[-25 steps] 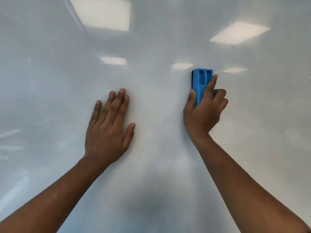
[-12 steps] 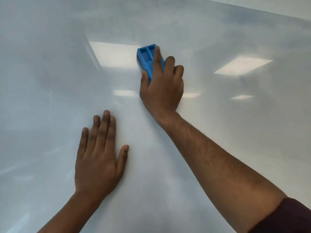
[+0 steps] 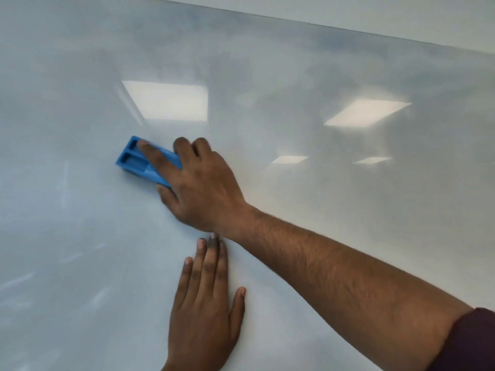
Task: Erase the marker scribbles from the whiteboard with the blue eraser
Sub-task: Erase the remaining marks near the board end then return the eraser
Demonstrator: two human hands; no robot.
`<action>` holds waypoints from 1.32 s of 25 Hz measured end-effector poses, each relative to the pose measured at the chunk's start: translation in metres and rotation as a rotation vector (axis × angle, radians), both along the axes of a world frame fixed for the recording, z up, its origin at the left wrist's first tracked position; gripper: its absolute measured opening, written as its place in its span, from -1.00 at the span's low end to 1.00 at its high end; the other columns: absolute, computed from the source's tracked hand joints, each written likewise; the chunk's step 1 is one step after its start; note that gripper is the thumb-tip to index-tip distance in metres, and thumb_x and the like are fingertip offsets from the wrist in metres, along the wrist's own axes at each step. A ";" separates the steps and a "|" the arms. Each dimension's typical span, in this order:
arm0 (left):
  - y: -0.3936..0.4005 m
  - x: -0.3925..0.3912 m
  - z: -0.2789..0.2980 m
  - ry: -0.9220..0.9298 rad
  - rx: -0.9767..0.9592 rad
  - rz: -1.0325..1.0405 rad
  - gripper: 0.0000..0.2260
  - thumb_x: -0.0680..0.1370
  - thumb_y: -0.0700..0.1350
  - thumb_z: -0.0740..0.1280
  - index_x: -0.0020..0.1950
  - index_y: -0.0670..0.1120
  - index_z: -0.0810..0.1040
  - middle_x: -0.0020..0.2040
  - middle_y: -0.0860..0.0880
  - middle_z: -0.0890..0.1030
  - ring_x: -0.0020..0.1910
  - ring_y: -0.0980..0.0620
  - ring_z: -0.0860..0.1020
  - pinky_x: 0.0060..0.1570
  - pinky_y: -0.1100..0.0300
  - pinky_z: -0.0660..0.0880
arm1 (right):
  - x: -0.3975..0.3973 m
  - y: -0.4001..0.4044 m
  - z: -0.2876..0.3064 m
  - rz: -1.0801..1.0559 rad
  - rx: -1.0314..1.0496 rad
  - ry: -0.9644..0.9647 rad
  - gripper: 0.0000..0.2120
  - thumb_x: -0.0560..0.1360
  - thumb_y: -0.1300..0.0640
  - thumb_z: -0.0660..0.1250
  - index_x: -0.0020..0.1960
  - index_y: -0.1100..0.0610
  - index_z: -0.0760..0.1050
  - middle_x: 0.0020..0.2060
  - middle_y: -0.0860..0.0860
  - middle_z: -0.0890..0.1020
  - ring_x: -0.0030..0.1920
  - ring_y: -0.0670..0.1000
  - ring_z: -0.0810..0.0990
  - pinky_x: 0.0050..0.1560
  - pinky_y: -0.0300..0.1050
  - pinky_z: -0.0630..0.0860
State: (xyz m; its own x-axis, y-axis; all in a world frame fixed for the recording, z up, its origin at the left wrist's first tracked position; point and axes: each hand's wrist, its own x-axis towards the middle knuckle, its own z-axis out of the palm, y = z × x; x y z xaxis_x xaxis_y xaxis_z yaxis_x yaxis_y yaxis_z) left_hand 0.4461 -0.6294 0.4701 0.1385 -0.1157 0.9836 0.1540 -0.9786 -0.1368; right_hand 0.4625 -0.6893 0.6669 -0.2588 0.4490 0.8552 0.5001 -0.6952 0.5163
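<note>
The glossy whiteboard (image 3: 321,196) fills nearly the whole head view. My right hand (image 3: 198,188) presses the blue eraser (image 3: 134,162) flat against the board left of centre, forefinger stretched along its ribbed back. The eraser lies tilted, its free end pointing up and left. My left hand (image 3: 206,311) rests flat on the board below, fingers together, fingertips just under my right wrist. I see no sharp marker lines, only faint bluish-grey smears across the upper board and pale streaks at the lower left.
The board's top edge (image 3: 348,29) runs diagonally across the upper right, with pale wall above it. Ceiling-light reflections (image 3: 168,101) glare on the surface. A dark maroon sleeve (image 3: 466,341) covers my right upper arm at the lower right corner.
My right hand has swept the eraser from the right to up high, then down and left, turning it from upright to slanted. My left hand has stayed flat on the board.
</note>
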 end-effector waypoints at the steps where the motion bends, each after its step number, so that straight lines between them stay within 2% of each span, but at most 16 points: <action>1: -0.014 0.005 0.006 0.011 -0.004 -0.009 -0.34 0.63 0.07 0.20 0.62 -0.31 0.34 0.67 -0.26 0.28 0.67 -0.19 0.21 0.66 -0.03 0.04 | 0.009 -0.019 0.004 -0.004 0.044 0.020 -0.36 0.62 -0.16 0.17 0.66 -0.02 0.19 0.27 0.16 0.47 0.09 0.18 0.42 0.00 0.09 0.51; 6: -0.082 0.032 0.039 0.076 0.063 -0.025 -0.38 0.67 0.06 0.14 0.65 -0.28 0.31 0.69 -0.23 0.26 0.66 -0.25 0.26 0.63 -0.05 0.04 | 0.059 -0.125 0.024 -0.019 0.196 0.053 -0.41 0.65 -0.19 0.14 0.64 -0.02 0.24 0.20 0.16 0.51 0.06 0.17 0.46 -0.03 0.09 0.57; 11: -0.153 0.071 0.071 0.070 0.049 -0.023 -0.38 0.69 0.05 0.11 0.68 -0.27 0.24 0.71 -0.22 0.22 0.68 -0.24 0.19 0.64 -0.11 0.08 | 0.112 -0.223 0.035 -0.021 0.361 0.094 -0.42 0.66 -0.19 0.14 0.63 -0.01 0.27 0.17 0.14 0.52 0.09 0.12 0.48 -0.06 0.01 0.60; 16: -0.236 0.116 0.087 0.031 0.085 -0.031 -0.39 0.69 -0.02 0.16 0.70 -0.25 0.19 0.73 -0.19 0.18 0.71 -0.21 0.16 0.65 -0.10 0.06 | 0.169 -0.330 0.043 0.020 0.540 0.120 -0.44 0.66 -0.17 0.14 0.61 0.00 0.29 0.16 0.15 0.51 0.11 0.14 0.49 -0.08 0.06 0.59; 21: -0.309 0.153 0.091 0.037 0.096 -0.047 -0.38 0.70 -0.03 0.16 0.72 -0.24 0.14 0.74 -0.18 0.13 0.73 -0.17 0.12 0.71 -0.08 0.09 | 0.221 -0.436 0.043 0.000 0.717 0.196 -0.44 0.67 -0.17 0.14 0.62 0.00 0.28 0.24 0.21 0.48 0.19 0.24 0.47 0.09 0.15 0.53; 24: -0.318 0.162 0.086 0.031 0.099 -0.064 -0.40 0.71 -0.04 0.13 0.72 -0.24 0.15 0.75 -0.17 0.13 0.73 -0.16 0.12 0.69 -0.07 0.08 | 0.241 -0.487 0.039 -0.018 0.860 0.298 -0.44 0.67 -0.17 0.13 0.63 0.00 0.25 0.28 0.23 0.44 0.25 0.28 0.43 0.15 0.21 0.53; 28: -0.303 0.156 0.070 0.045 0.182 -0.063 -0.43 0.71 -0.06 0.14 0.71 -0.23 0.21 0.74 -0.15 0.18 0.72 -0.15 0.17 0.66 -0.09 0.15 | 0.237 -0.480 0.019 0.044 1.091 0.504 -0.42 0.68 -0.14 0.12 0.65 -0.02 0.17 0.30 0.19 0.40 0.24 0.24 0.40 0.17 0.20 0.54; 30: -0.292 0.149 0.055 0.066 0.178 -0.063 -0.43 0.71 -0.05 0.12 0.71 -0.22 0.21 0.74 -0.14 0.18 0.72 -0.13 0.17 0.66 -0.10 0.16 | 0.220 -0.447 -0.012 0.033 1.042 0.463 -0.43 0.68 -0.13 0.12 0.64 0.00 0.20 0.27 0.19 0.43 0.18 0.22 0.42 0.12 0.15 0.54; 33: -0.268 0.134 0.026 0.096 0.125 -0.061 -0.42 0.72 -0.05 0.11 0.73 -0.19 0.15 0.76 -0.11 0.14 0.74 -0.10 0.13 0.69 -0.06 0.11 | 0.194 -0.397 -0.064 0.001 0.837 0.351 -0.45 0.69 -0.13 0.11 0.64 0.00 0.22 0.25 0.17 0.48 0.11 0.17 0.44 0.07 0.01 0.48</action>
